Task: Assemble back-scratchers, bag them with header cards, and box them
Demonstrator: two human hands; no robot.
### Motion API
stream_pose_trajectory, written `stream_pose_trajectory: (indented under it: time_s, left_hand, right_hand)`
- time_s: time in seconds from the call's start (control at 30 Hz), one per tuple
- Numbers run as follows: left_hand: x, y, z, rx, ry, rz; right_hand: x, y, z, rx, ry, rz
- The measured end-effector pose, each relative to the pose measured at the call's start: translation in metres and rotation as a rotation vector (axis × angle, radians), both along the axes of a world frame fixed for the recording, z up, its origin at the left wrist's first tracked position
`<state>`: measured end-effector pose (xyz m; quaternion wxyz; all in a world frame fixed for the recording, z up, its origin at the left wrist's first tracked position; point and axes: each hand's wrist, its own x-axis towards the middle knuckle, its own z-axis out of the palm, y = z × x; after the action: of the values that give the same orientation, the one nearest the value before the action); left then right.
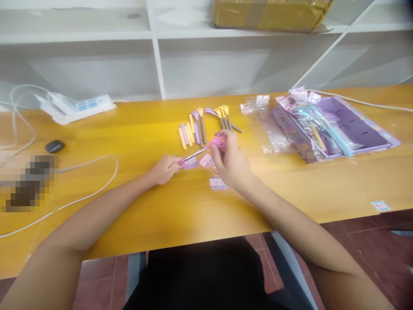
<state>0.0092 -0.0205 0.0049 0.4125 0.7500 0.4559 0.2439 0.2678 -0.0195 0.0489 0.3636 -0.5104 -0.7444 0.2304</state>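
A pink hand-shaped scratcher with a metal rod (195,154) is held between both hands. My left hand (166,169) is closed round its pink handle end. At the other end, the fingers of my right hand (230,159) grip the pink hand-shaped head. Small printed cards (218,184) lie on the table below and between my hands. Beyond them rest yellow and purple handle tubes (182,138) in a loose row. Beside the tubes are scratcher heads on metal rods, one group (200,125) at the left and another with yellow and purple heads (226,113) behind my right hand.
Clear plastic bags (274,129) lie right of my hands, beside a purple box (361,122) with packaged items. A white power strip (80,107), cables and a small black case (54,146) are at the left. Shelves hold a cardboard box (271,15) at the back.
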Motion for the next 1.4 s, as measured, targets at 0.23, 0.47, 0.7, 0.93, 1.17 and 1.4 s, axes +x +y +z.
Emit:
stream_pose_trajectory:
  time_s: [0.23, 0.47, 0.7, 0.93, 1.17, 1.4]
  left_hand:
    - [0.001, 0.001, -0.001, -0.054, -0.07, 0.024]
    - [0.0, 0.003, -0.002, -0.066, -0.094, 0.027]
    - [0.001, 0.004, -0.001, -0.022, -0.007, 0.023]
    - [-0.001, 0.005, -0.003, 0.014, 0.031, 0.01]
    - [0.0, 0.005, -0.003, 0.009, 0.017, 0.005]
    - [0.0, 0.005, -0.003, 0.009, 0.02, 0.005]
  right_hand:
    - [0.062, 0.032, -0.016, 0.177, -0.117, 0.058]
    - [0.076, 0.056, -0.048, 0.116, -0.09, 0.058]
    - [0.115, 0.08, -0.045, 0.219, -0.287, -0.245]
    - [0.165, 0.102, -0.065, -0.054, -0.624, -0.71]
    - [0.18, 0.109, -0.064, -0.143, -0.643, -0.791]
    - [0.171, 0.102, -0.043, -0.125, -0.685, -0.814]
